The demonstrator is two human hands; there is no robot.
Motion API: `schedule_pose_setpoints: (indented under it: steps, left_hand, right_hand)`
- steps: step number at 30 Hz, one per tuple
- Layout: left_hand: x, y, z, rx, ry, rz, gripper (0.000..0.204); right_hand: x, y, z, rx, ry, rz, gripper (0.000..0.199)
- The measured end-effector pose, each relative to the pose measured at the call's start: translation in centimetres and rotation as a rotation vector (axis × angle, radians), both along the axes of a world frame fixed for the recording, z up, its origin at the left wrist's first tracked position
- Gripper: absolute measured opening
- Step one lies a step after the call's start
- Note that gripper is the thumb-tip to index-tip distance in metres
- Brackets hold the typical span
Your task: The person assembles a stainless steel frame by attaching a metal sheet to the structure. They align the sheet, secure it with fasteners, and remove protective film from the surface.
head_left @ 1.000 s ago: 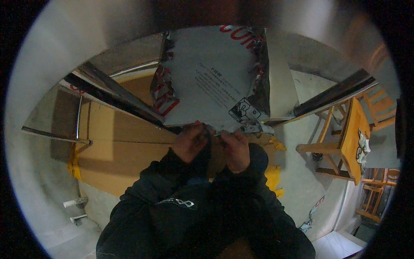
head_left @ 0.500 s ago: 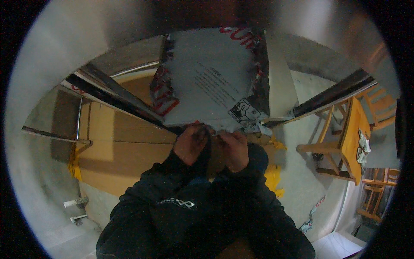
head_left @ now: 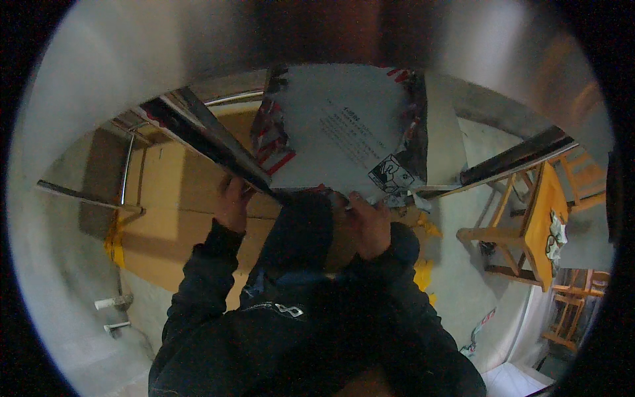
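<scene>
Edge work, seemingly — grey wrap (head_left: 331, 152) just ahead of right hand (head_left: 368, 226), dark rail (head_left: 221, 157) beside left hand (head_left: 231, 205). Both grips unclear; next likely needs firm pinch.

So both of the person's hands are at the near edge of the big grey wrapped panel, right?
Not quite: only the right hand is at the near edge of the big grey wrapped panel. The head view shows the left hand off to the left, by the dark bar.
</scene>
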State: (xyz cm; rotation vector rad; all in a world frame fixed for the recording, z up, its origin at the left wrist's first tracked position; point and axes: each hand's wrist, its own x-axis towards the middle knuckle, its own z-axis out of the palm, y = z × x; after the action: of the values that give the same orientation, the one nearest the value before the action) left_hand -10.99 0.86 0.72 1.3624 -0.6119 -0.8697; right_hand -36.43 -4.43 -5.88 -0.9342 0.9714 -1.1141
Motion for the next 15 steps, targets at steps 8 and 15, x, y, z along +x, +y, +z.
schedule_pose_setpoints:
  steps: [8, 15]
  left_hand:
    - [7.2, -3.1, 0.8, 0.414, -0.777, -0.556, 0.029]
    - [8.5, -5.6, 0.2, 0.048, -1.426, -0.798, 0.037]
  right_hand:
    - [0.0, 0.3, 5.9, -0.367, 0.426, 0.023, 0.029]
    - [0.3, -0.1, 1.0, -0.038, 0.313, 0.033, 0.020]
